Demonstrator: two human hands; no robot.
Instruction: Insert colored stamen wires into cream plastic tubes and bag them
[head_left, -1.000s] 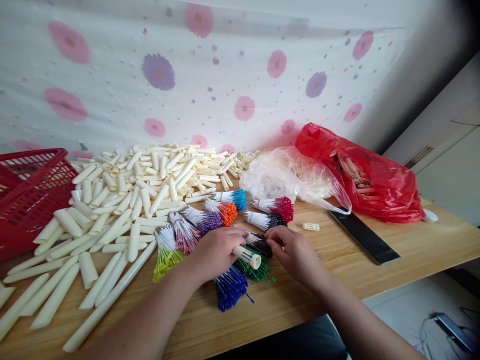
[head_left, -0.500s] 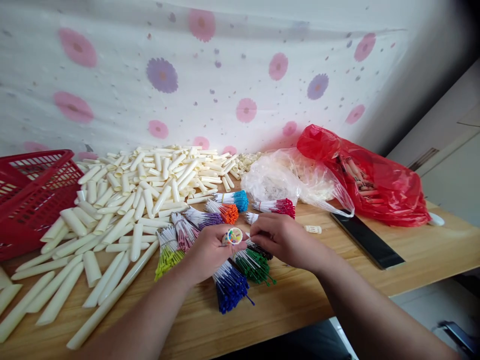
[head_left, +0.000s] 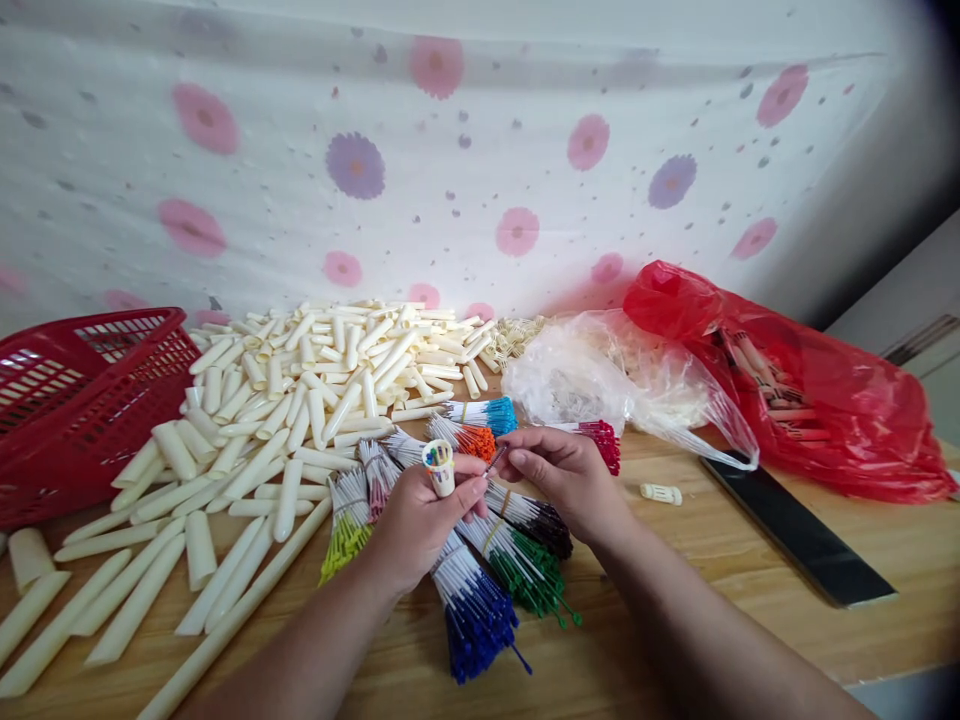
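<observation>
My left hand (head_left: 420, 525) is closed around a small white slotted plastic tube (head_left: 440, 472), held upright with coloured bits showing inside its open top. The fingertips of my right hand (head_left: 562, 475) pinch a thin dark stick (head_left: 495, 460), whose lower end meets the left fingertips. Beneath both hands lie banded bundles of white stems with coloured tips: dark blue (head_left: 480, 620), green (head_left: 525, 570), dark brown (head_left: 536, 520), yellow-green (head_left: 346, 530), pink (head_left: 377, 475), orange (head_left: 465, 437), light blue (head_left: 487, 412) and red (head_left: 600, 440). A purple bundle is mostly covered by my left hand.
Cream plastic tubes (head_left: 330, 370) are heaped across the left and back. A red basket (head_left: 97, 400) stands far left. A clear bag (head_left: 577, 370), a red bag (head_left: 840, 400), a black flat bar (head_left: 795, 530) and another slotted tube (head_left: 661, 494) lie rightward on the wooden table (head_left: 675, 570).
The white tube has tipped from facing the camera to more upright. My right hand has brought the thin dark stick up to my left fingertips. The whole view has shifted slightly.
</observation>
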